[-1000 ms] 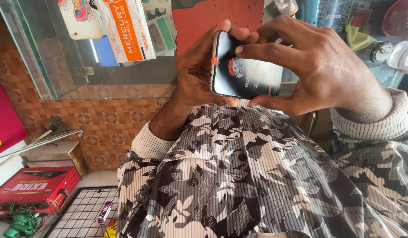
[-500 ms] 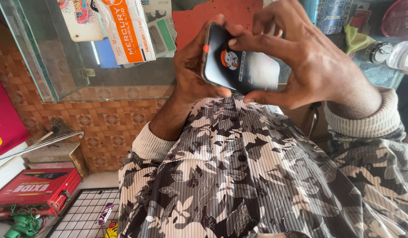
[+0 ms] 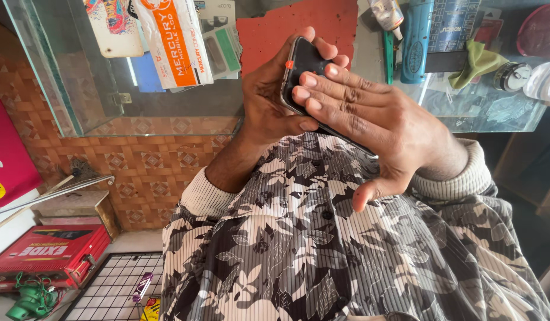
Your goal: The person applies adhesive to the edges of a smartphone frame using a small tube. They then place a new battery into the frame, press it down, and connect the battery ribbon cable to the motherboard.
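Observation:
A black smartphone (image 3: 298, 66) sits upright in front of my chest, gripped along its left edge by my left hand (image 3: 266, 101). My right hand (image 3: 370, 122) lies flat across the phone's front, fingers pressed over the screen and hiding most of it. Only the phone's top left corner and a small orange side button show. Both forearms come out of a leaf-patterned shirt with ribbed cuffs (image 3: 447, 172).
A glass counter (image 3: 79, 89) with packaged phone accessories (image 3: 174, 41) stands ahead, with a red mat (image 3: 298, 24), a teal tool (image 3: 416, 38), a green cloth (image 3: 478, 62) and small bottles on top. Low left: a red box (image 3: 46, 252), a wire grid (image 3: 114, 285), a green object (image 3: 28, 297).
My right hand has slid from holding the phone's right side to lying flat over its screen. The phone has tilted more upright and its lit display is now covered.

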